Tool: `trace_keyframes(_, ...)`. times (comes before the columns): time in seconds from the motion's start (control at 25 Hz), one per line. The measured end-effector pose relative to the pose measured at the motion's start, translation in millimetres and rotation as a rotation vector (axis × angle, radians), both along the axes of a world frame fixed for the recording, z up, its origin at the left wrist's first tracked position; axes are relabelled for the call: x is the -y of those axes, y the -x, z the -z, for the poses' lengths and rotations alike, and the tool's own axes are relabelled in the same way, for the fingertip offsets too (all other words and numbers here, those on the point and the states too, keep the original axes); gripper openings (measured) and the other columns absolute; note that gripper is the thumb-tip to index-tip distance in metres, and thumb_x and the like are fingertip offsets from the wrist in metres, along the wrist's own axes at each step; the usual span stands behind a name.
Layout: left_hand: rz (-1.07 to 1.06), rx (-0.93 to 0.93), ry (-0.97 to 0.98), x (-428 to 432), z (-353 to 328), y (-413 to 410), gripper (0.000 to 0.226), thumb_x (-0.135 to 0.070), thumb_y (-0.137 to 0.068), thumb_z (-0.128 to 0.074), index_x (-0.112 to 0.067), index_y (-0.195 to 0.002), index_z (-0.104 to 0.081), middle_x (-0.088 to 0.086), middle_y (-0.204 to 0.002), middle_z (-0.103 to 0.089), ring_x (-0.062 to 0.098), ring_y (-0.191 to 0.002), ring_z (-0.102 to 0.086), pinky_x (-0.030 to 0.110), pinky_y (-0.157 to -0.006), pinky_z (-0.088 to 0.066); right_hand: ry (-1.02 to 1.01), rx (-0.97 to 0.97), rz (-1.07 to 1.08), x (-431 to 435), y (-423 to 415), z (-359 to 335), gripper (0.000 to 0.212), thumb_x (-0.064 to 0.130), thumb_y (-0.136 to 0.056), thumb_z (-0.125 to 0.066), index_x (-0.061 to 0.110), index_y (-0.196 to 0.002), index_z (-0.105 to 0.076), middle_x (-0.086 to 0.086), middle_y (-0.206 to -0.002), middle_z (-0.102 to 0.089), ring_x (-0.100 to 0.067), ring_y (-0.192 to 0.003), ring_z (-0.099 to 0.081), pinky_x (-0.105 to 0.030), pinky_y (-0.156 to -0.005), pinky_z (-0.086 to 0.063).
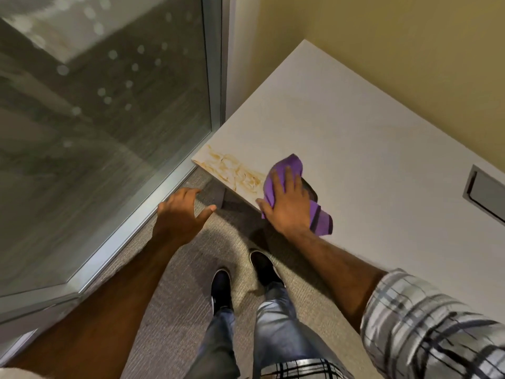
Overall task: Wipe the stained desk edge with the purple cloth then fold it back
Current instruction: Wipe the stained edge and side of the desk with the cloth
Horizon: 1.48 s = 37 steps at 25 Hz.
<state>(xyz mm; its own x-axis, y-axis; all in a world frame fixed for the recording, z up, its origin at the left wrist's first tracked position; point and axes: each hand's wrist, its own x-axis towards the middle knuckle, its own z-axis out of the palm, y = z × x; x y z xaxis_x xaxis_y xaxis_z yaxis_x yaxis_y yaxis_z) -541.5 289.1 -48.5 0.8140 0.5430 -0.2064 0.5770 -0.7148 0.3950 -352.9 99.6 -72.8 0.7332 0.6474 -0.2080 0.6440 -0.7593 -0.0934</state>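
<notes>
Right hand presses purple cloth beside stain.

The flat white desk top sat in a corner against the yellow wall. Smeared orange-brown stains ran along its near edge by the left corner. A crumpled purple cloth with dark stripes lay right beside the stains. A grey rectangular cable hatch was set flush into the top, far right.
</notes>
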Motion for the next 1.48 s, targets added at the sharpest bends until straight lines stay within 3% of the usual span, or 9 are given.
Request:
trace_keyframes(0.16,-0.023,-0.026,0.027,1.0,-0.8,3.3,0.084,-0.072,-0.081,-0.030,-0.012,-0.134,-0.053,0.012,-0.139,-0.058,0.030,-0.123,-0.057,0.052,-0.099,-0.042,0.069,-0.029,-0.283,50.1,12.7,0.9,0.073,0.066,-0.097,-0.029,0.030,-0.159,-0.012,-0.012,-0.167,-0.014,-0.039,-0.150,-0.021,-0.056,-0.116,-0.030)
trace_keyframes(0.32,-0.044,-0.001,0.056,-4.2,2.6,10.4,0.077,-0.069,-0.084,-0.035,-0.014,-0.135,-0.053,0.010,-0.140,-0.057,0.028,-0.126,-0.056,0.053,-0.102,-0.040,0.106,0.053,0.071,61.3,-6.9,-3.6,0.084,0.071,-0.092,-0.029,0.020,-0.158,-0.018,-0.015,-0.163,-0.024,-0.039,-0.147,-0.027,-0.059,-0.118,-0.023)
trace_keyframes(0.44,-0.034,-0.002,0.023,-3.0,4.6,17.3,0.083,-0.073,-0.082,-0.030,-0.012,-0.132,-0.055,0.012,-0.137,-0.059,0.030,-0.121,-0.059,0.054,-0.099,-0.043,0.111,-0.014,0.196,6.5,4.2,-1.1,0.098,0.077,-0.088,-0.030,0.015,-0.159,-0.002,-0.025,-0.164,-0.008,-0.045,-0.150,-0.014,-0.062,-0.118,-0.022)
trace_keyframes(0.64,-0.039,-0.055,0.072,-2.9,4.1,17.1,0.083,-0.074,-0.082,-0.029,-0.015,-0.138,-0.049,0.010,-0.143,-0.053,0.029,-0.128,-0.053,0.054,-0.104,-0.038,0.245,-0.044,-0.252,39.6,20.4,-3.7,0.094,0.070,-0.088,-0.043,0.029,-0.158,0.003,-0.020,-0.166,0.008,-0.046,-0.151,-0.003,-0.068,-0.114,-0.023)
trace_keyframes(0.8,-0.033,-0.084,0.132,-3.4,1.2,11.5,0.084,-0.073,-0.082,-0.028,-0.017,-0.143,-0.042,0.009,-0.149,-0.047,0.028,-0.134,-0.048,0.054,-0.109,-0.034,0.151,-0.105,-0.127,70.7,0.3,-14.2,0.091,0.069,-0.087,-0.049,0.034,-0.158,-0.004,-0.013,-0.168,0.001,-0.038,-0.153,-0.008,-0.056,-0.120,-0.021)
trace_keyframes(0.96,-0.028,-0.038,0.048,2.6,4.3,13.9,0.089,-0.076,-0.082,-0.025,-0.011,-0.137,-0.050,0.013,-0.139,-0.057,0.031,-0.123,-0.058,0.054,-0.101,-0.045,0.206,-0.057,0.011,20.5,17.8,-2.9,0.097,0.074,-0.085,-0.046,0.027,-0.159,-0.005,-0.022,-0.166,0.003,-0.046,-0.151,-0.006,-0.060,-0.120,-0.018)
trace_keyframes(1.16,-0.030,-0.044,0.007,14.5,9.1,11.9,0.087,-0.074,-0.082,-0.028,-0.007,-0.131,-0.057,0.017,-0.130,-0.063,0.035,-0.113,-0.064,0.057,-0.093,-0.051,0.165,-0.076,-0.345,53.1,11.6,-7.1,0.079,0.055,-0.095,-0.048,0.032,-0.159,-0.007,-0.016,-0.167,-0.002,-0.044,-0.151,-0.012,-0.060,-0.114,-0.032)
trace_keyframes(1.28,-0.108,0.015,0.064,25.3,4.5,11.3,0.083,-0.071,-0.083,-0.032,-0.008,-0.131,-0.057,0.016,-0.133,-0.062,0.034,-0.118,-0.061,0.055,-0.095,-0.050,0.089,-0.060,-0.177,80.6,-1.4,-13.5,0.077,0.065,-0.093,-0.042,0.033,-0.158,-0.017,-0.013,-0.166,-0.013,-0.039,-0.148,-0.023,-0.052,-0.113,-0.035)
trace_keyframes(1.48,-0.106,0.080,0.017,40.6,-6.8,13.7,0.070,-0.062,-0.088,-0.043,-0.011,-0.134,-0.056,0.013,-0.136,-0.061,0.030,-0.123,-0.059,0.052,-0.099,-0.049,0.163,-0.072,-0.030,18.8,19.2,-6.1,0.083,0.066,-0.092,-0.044,0.031,-0.158,-0.007,-0.017,-0.166,-0.007,-0.046,-0.146,-0.019,-0.059,-0.112,-0.034)
